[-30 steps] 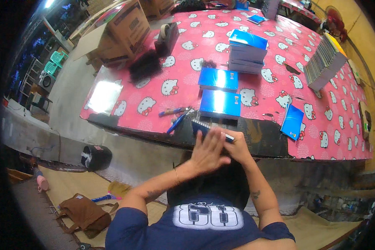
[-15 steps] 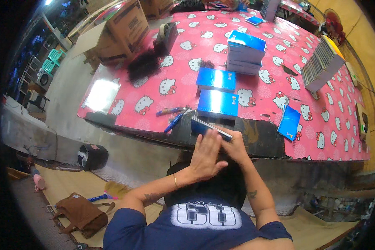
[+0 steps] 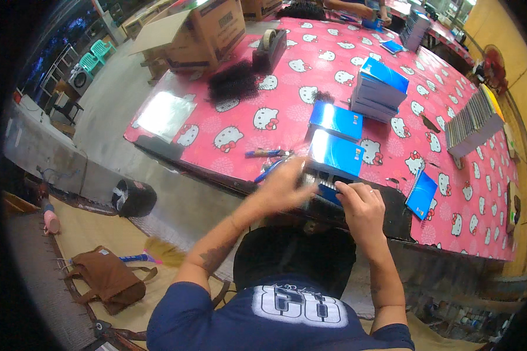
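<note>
I'm pinching one notebook (image 3: 328,195) with my right hand (image 3: 363,206); my left hand (image 3: 284,186), blurred, is spreading beside it. Beyond, three blue piles (image 3: 335,153) are standing, the nearest crowding it; rightward, one blue pad (image 3: 422,194) is lying.

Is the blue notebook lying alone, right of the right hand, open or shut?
Shut: the blue notebook lies with its cover facing up, and no inside page shows.
</note>
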Tool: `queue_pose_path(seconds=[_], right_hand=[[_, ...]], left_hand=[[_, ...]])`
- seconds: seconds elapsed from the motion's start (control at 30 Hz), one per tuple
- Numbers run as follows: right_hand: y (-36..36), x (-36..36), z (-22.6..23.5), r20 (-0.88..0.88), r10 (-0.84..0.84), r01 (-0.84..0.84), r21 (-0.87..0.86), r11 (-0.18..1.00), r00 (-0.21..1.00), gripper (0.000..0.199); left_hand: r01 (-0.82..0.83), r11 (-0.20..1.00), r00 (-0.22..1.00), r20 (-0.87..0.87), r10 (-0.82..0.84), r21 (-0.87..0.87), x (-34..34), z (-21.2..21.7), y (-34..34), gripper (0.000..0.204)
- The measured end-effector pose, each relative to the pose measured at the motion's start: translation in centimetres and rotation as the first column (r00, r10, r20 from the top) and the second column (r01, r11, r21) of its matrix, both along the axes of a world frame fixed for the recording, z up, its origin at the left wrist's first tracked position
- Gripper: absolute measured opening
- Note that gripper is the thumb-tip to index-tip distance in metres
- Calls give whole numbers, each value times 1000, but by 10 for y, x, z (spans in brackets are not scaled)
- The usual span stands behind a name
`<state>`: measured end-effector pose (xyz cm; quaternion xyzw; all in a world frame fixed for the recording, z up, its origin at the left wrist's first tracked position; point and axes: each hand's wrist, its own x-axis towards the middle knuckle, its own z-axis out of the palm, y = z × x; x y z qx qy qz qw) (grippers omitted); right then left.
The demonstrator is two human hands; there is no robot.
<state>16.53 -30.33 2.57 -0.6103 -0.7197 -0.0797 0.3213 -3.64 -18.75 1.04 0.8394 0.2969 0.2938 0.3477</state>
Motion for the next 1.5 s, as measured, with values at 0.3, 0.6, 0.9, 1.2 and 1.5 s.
queue_pose_path(seconds=[0.3, 0.6, 0.9, 1.2, 1.5], right_hand=[[15, -14, -13, -21, -81, 81, -22, 996, 996, 21], [14, -17, -12, -59, -89, 87, -23, 996, 994, 21], [12, -16, -10, -27, -77, 77, 21, 997, 997, 22], [-5, 23, -3, -196, -153, 168, 62, 984, 969, 24], [-55, 246, -64, -405, -781, 722, -327, 609, 476, 38]], left_hand=[[-177, 984, 971, -165, 173, -6, -71, -22, 38, 58], [261, 259, 896, 333, 294, -930, -30, -8, -54, 44], [-60, 808, 988, 82, 133, -586, -27, 3, -47, 34], [-16, 998, 999, -39, 14, -58, -59, -8, 1, 32], [110, 759, 994, -65, -89, 642, 19, -8, 40, 37]])
